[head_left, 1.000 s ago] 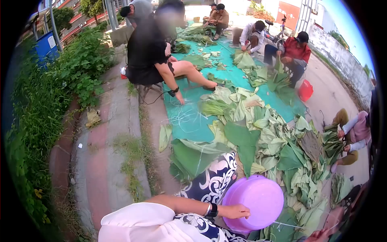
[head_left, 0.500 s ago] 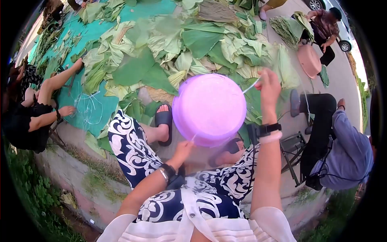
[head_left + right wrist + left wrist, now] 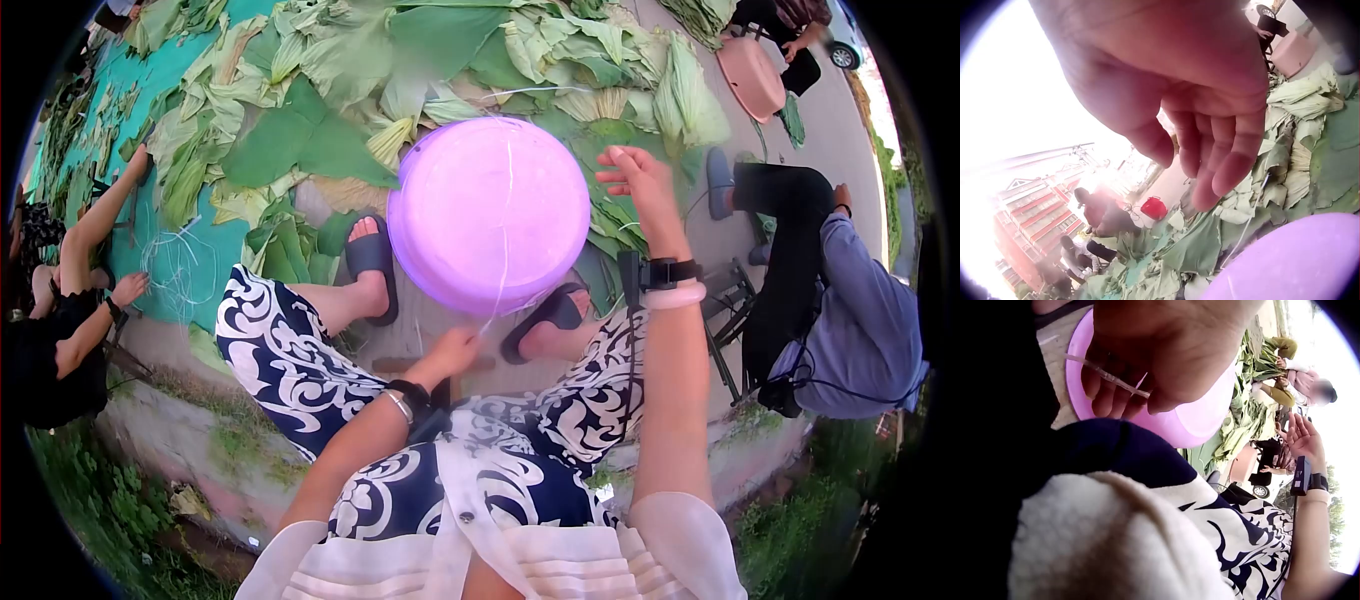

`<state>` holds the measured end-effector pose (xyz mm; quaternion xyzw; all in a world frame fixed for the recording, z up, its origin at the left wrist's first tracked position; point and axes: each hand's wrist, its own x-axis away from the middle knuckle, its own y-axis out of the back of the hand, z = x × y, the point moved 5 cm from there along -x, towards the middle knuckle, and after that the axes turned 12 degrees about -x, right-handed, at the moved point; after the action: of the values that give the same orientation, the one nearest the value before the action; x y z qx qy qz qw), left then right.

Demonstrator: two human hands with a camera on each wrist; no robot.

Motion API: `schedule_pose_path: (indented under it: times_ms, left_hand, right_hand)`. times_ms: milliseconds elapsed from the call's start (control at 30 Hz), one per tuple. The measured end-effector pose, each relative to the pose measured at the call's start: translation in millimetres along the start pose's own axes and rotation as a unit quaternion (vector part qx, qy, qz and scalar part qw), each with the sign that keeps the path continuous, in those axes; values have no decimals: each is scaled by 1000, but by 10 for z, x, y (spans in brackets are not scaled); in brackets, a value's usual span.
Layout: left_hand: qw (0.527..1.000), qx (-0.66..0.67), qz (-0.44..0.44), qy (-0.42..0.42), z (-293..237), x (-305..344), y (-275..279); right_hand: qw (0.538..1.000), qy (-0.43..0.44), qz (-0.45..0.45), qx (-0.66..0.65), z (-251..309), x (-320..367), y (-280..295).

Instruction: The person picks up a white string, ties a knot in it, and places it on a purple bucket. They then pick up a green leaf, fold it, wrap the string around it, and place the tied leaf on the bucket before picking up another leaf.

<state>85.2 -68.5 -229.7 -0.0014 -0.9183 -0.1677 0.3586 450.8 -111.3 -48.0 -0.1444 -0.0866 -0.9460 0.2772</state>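
Observation:
A purple basin stands bottom up between the person's feet, with a thin whitish string lying across its base and over the leaves behind. At the basin's near edge the left hand pinches the string; in the left wrist view the string runs between thumb and curled fingers of that hand. Raised beside the basin's right side, the right hand holds nothing, its fingers loosely bent. The right wrist view shows that hand above the leaves, apart from the basin.
Large green leaves lie heaped beyond the basin on a teal sheet. A tangle of string lies at left near a seated person's hand. Another person sits at right by a folding stool. A pink basin stands back right.
The view has swung from the left down over the basin. The right hand, which held the string taut off to the right, has let it go; the string now crosses the basin's base.

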Motion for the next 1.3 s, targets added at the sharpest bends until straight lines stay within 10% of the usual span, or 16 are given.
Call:
schedule_pose_path:
  times_ms: [233,533,1000,1300]
  left_hand:
    - [998,-51,-40,-2,-169,67,46]
    - [984,-122,-132,-9,-270,123,246]
    - [971,-165,-147,94,-109,47,297]
    - [968,65,-234,66,-573,169,790]
  right_hand:
    - [993,40,-106,27,568,298,1211]
    - [966,-132,-207,-78,-1076,795,2305]
    - [939,-181,-273,-106,-2569,582,2586]
    - [932,-171,-301,-109,-2840,45,2803]
